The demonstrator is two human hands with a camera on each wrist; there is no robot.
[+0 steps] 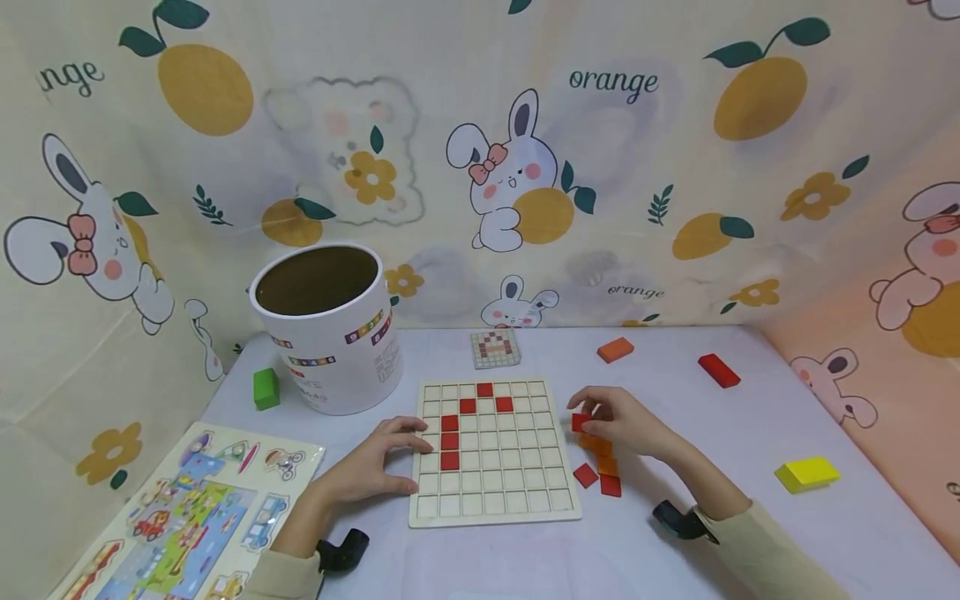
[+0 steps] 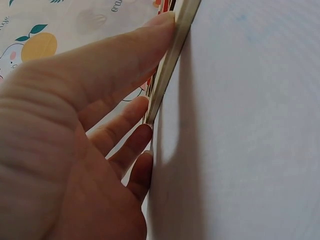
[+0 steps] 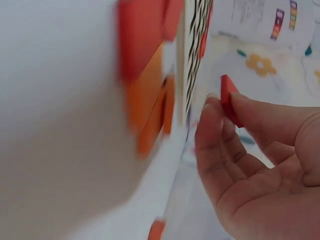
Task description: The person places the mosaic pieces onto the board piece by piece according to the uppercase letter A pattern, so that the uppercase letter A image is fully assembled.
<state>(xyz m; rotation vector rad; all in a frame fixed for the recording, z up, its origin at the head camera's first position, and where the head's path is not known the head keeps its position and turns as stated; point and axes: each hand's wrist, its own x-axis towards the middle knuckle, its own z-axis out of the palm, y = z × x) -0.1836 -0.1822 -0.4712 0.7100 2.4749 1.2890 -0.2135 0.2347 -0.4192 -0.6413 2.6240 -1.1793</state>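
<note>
My right hand (image 1: 618, 418) pinches a red square tile (image 3: 231, 101) between thumb and fingers, just off the right edge of the grid board (image 1: 495, 483). Below that hand lie several loose orange tiles (image 1: 604, 464) and red tiles (image 1: 586, 475). On the board, several red tiles (image 1: 450, 442) sit in squares of the upper left and top middle. My left hand (image 1: 375, 458) rests along the board's left edge, thumb and fingertips touching it, as the left wrist view shows too.
A pattern card (image 1: 496, 349) lies behind the board. A white bucket (image 1: 345, 358) and a green block (image 1: 266, 389) stand back left, a picture puzzle (image 1: 300, 462) front left. Orange (image 1: 616, 350), red (image 1: 719, 371) and yellow blocks (image 1: 807, 474) lie to the right.
</note>
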